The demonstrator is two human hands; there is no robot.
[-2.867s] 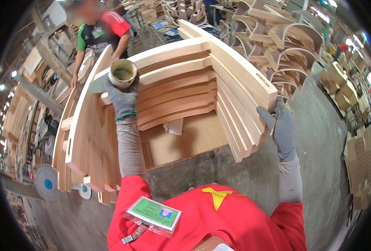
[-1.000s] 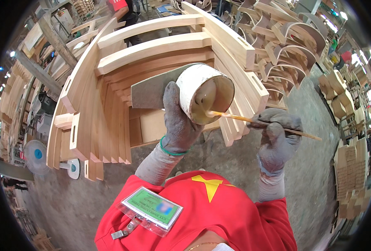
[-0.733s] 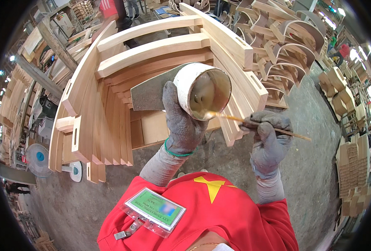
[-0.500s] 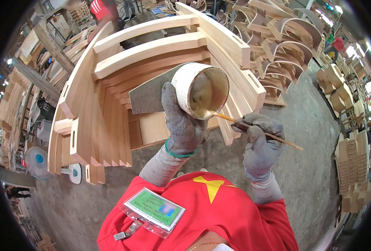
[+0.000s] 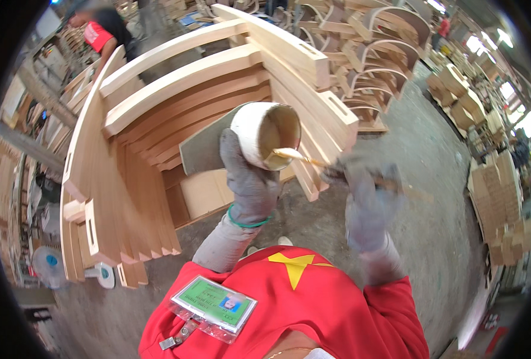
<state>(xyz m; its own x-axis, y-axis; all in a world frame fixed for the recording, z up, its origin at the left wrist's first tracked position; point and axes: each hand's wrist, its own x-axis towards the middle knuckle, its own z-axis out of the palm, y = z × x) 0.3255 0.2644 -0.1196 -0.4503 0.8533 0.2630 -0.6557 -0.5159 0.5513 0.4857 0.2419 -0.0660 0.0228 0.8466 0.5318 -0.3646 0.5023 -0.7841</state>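
Note:
My left hand (image 5: 250,191), in a grey work glove, is closed round a white tub (image 5: 246,133). The tub is tilted, its mouth turned to the right, and pale, glue-like stuff coats its inside. Behind the tub a flat grey panel (image 5: 202,146) sticks out to the left; whether my left hand holds it too is hidden. My gloved right hand (image 5: 366,206), smeared by motion, grips a thin wooden stick (image 5: 314,161). The stick's tip, thickly covered in pale stuff, is at the tub's mouth.
Beyond my hands stands a row of pale wooden frames (image 5: 184,78) with curved rails. Curved wooden parts (image 5: 385,66) are stacked at the far right. A person (image 5: 101,36) leans at the far left. A fan (image 5: 49,266) is at lower left, with wood piles (image 5: 496,197) along the right.
The stick's tip has come up from inside the tub to its mouth. The view has shifted, and the person at the far left shows more fully.

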